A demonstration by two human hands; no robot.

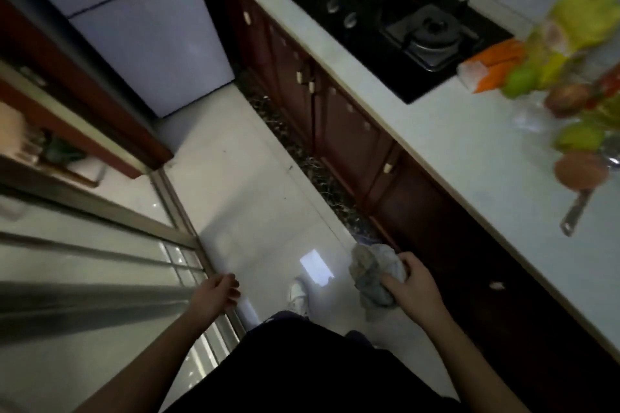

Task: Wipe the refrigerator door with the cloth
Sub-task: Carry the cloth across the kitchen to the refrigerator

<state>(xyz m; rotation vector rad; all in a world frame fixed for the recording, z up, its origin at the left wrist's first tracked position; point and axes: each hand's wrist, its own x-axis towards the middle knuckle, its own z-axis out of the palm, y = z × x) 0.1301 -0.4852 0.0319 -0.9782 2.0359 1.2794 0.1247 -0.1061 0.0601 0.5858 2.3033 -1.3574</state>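
The pale blue-white refrigerator [147,30] stands at the far end of the narrow kitchen, upper left, its doors closed with dark seams between them. A crumpled grey-blue cloth [372,275] hangs bunched in my right hand [411,285], low in the frame near the dark cabinet fronts. My left hand [218,292] is held low on the left with its fingers loosely curled and nothing in it. Both hands are far from the refrigerator.
A white countertop [469,151] runs along the right with a black gas hob [389,20], bagged fruit and vegetables [570,60] and a strainer [580,184]. Dark red cabinets [352,131] sit below. A sliding glass door frame [181,211] lines the left. White tiled floor [248,178] lies between.
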